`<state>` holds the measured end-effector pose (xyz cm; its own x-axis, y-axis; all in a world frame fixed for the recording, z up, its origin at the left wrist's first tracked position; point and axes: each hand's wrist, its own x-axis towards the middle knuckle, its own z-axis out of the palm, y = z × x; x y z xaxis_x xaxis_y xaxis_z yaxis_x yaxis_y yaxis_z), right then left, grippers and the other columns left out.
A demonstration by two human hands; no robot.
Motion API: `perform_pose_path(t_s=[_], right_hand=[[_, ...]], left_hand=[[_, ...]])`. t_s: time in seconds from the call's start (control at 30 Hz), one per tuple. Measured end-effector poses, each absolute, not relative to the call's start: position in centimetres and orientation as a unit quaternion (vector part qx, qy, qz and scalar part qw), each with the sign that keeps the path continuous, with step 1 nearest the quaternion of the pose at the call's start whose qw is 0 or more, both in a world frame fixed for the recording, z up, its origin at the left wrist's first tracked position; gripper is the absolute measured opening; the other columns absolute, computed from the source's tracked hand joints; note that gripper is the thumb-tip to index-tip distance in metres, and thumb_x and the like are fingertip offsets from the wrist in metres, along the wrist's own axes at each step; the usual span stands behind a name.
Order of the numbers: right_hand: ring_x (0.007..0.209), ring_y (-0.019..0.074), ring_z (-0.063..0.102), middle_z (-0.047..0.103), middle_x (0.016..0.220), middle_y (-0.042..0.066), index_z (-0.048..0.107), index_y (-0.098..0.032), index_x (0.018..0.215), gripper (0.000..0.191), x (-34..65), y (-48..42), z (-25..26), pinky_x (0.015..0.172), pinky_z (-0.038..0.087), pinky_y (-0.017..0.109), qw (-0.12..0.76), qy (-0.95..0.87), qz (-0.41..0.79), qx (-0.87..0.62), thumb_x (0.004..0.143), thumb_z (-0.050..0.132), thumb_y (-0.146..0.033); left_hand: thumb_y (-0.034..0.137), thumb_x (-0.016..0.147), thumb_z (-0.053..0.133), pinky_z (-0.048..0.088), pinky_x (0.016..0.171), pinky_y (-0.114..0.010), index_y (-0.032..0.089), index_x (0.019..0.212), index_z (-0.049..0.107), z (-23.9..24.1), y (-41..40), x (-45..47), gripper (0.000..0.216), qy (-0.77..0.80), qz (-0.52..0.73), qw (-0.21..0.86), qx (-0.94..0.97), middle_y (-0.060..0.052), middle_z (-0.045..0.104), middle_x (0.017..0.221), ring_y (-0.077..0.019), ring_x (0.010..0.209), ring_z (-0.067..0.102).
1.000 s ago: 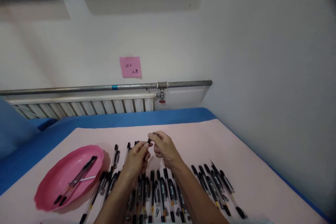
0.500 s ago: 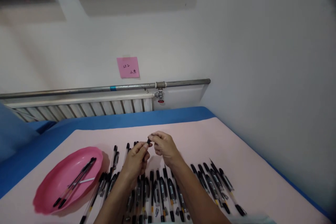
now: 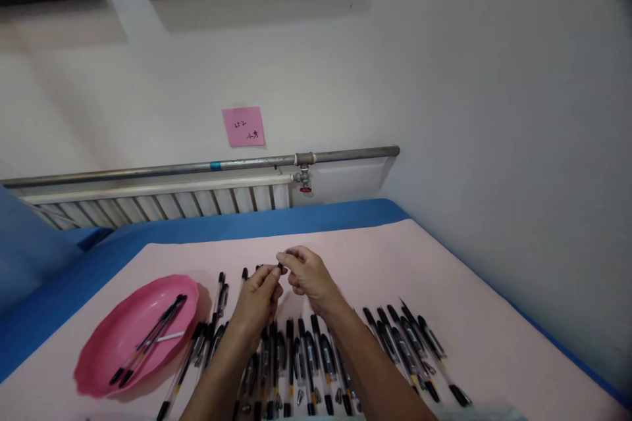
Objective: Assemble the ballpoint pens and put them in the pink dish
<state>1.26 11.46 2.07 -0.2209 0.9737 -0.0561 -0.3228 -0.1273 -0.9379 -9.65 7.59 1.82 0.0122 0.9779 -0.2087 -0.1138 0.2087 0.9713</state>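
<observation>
My left hand [image 3: 260, 293] and my right hand [image 3: 309, 274] meet above the middle of the pink sheet [image 3: 355, 266]. A small black pen part [image 3: 280, 266] is pinched in my left fingers, and my right thumb and forefinger close on its upper end. Most of that part is hidden by the fingers. Beneath my forearms lie several clear pen barrels with black ends [image 3: 289, 362], with black pen caps [image 3: 326, 352] and small metal tips [image 3: 299, 396] among them. Another group of pen parts [image 3: 407, 345] lies to the right of my right forearm.
A pink scalloped dish [image 3: 99, 358] at left holds some pens [image 3: 151, 342] and a white stick [image 3: 170, 337]. Blue cloth [image 3: 316, 209] borders the sheet. Behind are a radiator [image 3: 162, 205], a pipe with a valve [image 3: 305, 174] and a wall with a pink note [image 3: 243, 126].
The view has shifted slightly, so everything sits a little further right. My right fingers have closed lower over the black pen part, and less of it shows.
</observation>
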Motion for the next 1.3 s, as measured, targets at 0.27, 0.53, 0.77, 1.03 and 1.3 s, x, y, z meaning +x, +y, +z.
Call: perform_pose_path(t_s=[0.27, 0.53, 0.77, 1.03, 1.3], right_hand=[[0.037, 0.0018, 0.031, 0.050, 0.053, -0.005, 0.056, -0.014, 0.078, 0.023, 1.3, 11.3, 2.4, 0.034, 0.016, 0.015, 0.493, -0.417, 0.672, -0.362, 0.064, 0.062, -0.032], [0.036, -0.0001, 0.030, 0.056, 0.067, -0.001, 0.058, -0.013, 0.072, 0.017, 1.5, 11.6, 2.2, 0.034, 0.015, 0.016, 0.532, -0.411, 0.645, -0.363, 0.065, 0.059, -0.029], [0.034, 0.0007, 0.031, 0.055, 0.061, -0.002, 0.058, -0.013, 0.069, 0.017, 1.3, 11.7, 2.1, 0.033, 0.019, 0.016, 0.561, -0.419, 0.610, -0.371, 0.065, 0.060, -0.029], [0.041, 0.0042, 0.036, 0.044, 0.054, -0.007, 0.049, -0.017, 0.068, 0.016, 4.0, 13.5, 1.5, 0.034, 0.025, 0.016, 0.709, -0.314, 0.461, -0.432, 0.068, 0.053, -0.032], [0.040, 0.0053, 0.041, 0.045, 0.049, -0.006, 0.051, -0.016, 0.066, 0.013, 2.5, 13.0, 0.8, 0.033, 0.025, 0.015, 0.646, -0.344, 0.519, -0.441, 0.065, 0.056, -0.029]], left_hand=[[0.049, 0.071, 0.052, 0.009, 0.032, -0.014, 0.020, 0.087, 0.051, 2.1, 7.6, -9.6, 0.033, 0.522, 0.463, 0.585, 0.413, 0.011, 0.034, 0.047, -0.0009, 0.030, 0.019], [0.048, 0.072, 0.051, 0.009, 0.032, -0.014, 0.020, 0.090, 0.050, 1.9, 7.6, -9.7, 0.034, 0.521, 0.451, 0.587, 0.426, 0.011, 0.034, 0.047, -0.0012, 0.030, 0.020], [0.049, 0.071, 0.051, 0.009, 0.032, -0.015, 0.020, 0.086, 0.049, 1.7, 7.5, -9.6, 0.033, 0.524, 0.441, 0.584, 0.437, 0.011, 0.034, 0.047, -0.0013, 0.030, 0.019], [0.052, 0.065, 0.055, 0.008, 0.032, -0.016, 0.017, 0.081, 0.052, 1.8, 8.0, -11.8, 0.038, 0.554, 0.326, 0.581, 0.499, 0.010, 0.036, 0.042, -0.0018, 0.029, 0.022], [0.043, 0.062, 0.062, 0.027, 0.036, -0.016, 0.015, 0.082, 0.055, 2.0, 8.6, -13.3, 0.035, 0.547, 0.491, 0.527, 0.427, 0.005, 0.051, 0.055, -0.0048, 0.040, 0.040]])
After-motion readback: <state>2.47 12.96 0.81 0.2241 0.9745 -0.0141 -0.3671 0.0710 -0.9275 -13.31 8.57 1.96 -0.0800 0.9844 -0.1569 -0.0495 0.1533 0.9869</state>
